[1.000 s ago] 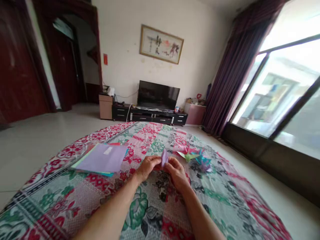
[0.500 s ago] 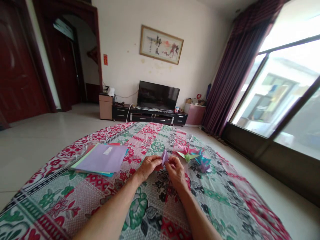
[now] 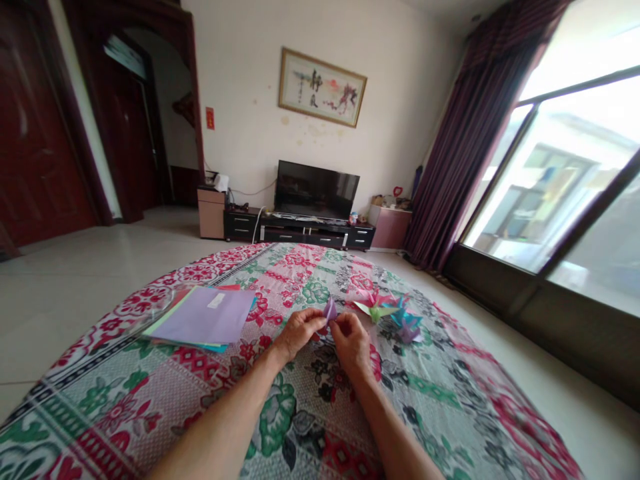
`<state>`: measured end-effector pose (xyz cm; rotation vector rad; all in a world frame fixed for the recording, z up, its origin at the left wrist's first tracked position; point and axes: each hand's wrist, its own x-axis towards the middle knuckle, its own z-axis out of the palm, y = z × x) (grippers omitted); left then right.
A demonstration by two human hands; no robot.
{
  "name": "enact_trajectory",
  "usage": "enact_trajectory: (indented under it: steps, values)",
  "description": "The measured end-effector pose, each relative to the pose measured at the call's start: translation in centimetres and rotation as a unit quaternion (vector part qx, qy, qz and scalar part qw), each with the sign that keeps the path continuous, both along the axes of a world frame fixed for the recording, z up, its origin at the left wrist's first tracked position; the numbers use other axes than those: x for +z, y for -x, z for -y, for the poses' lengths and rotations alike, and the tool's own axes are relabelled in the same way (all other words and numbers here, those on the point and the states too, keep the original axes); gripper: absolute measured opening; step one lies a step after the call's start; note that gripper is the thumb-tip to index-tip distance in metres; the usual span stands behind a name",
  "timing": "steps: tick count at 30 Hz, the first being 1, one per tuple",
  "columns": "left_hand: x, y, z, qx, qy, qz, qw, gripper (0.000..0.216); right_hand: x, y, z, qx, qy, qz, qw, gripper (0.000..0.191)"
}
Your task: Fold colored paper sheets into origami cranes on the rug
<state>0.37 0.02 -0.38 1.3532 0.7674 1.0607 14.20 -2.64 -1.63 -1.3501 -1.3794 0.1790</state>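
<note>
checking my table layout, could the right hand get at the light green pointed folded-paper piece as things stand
Probably yes: the right hand is close to the light green pointed folded-paper piece, with only patterned cotton-like tablecloth visible between, though that hand pinches the small purple folded paper.

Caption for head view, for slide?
Left hand and right hand pinch folded purple paper, with a paper stack and colourful folded shapes nearby.
</note>
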Motion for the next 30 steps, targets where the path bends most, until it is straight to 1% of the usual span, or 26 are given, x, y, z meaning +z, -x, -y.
enact_trajectory:
  steps: [5, 9, 13, 16, 18, 21, 30]
  values:
    - [0.0, 0.0, -0.1, 0.004, 0.008, 0.001, 1.000, 0.027, -0.4, -0.1, -0.1, 0.048, -0.008, -0.005, 0.999, 0.017]
    - [0.2, 0.0, 0.0, 0.006, 0.006, 0.000, 1.000, 0.026, -0.3, -0.1, -0.1, 0.069, 0.000, -0.021, 0.997, 0.017]
    - [0.2, -0.1, -0.1, 0.003, -0.009, -0.003, 1.000, 0.027, 0.6, 0.2, 0.5, 0.115, 0.019, -0.072, 0.991, 0.020]
    - [0.1, -0.1, -0.1, 0.001, -0.016, -0.004, 1.000, 0.028, 1.7, 0.6, 1.3, 0.136, 0.034, -0.094, 0.986, 0.024]
    - [0.2, -0.2, -0.1, 0.001, -0.019, -0.007, 1.000, 0.028, 2.1, 0.7, 1.6, 0.142, 0.042, -0.098, 0.984, 0.027]
    - [0.2, -0.2, -0.1, 0.002, -0.021, -0.013, 1.000, 0.028, 2.3, 0.7, 1.8, 0.142, 0.047, -0.094, 0.984, 0.032]
    - [0.2, -0.1, 0.0, 0.010, -0.013, -0.012, 1.000, 0.030, 1.5, 0.3, 1.3, 0.127, 0.034, -0.077, 0.988, 0.035]
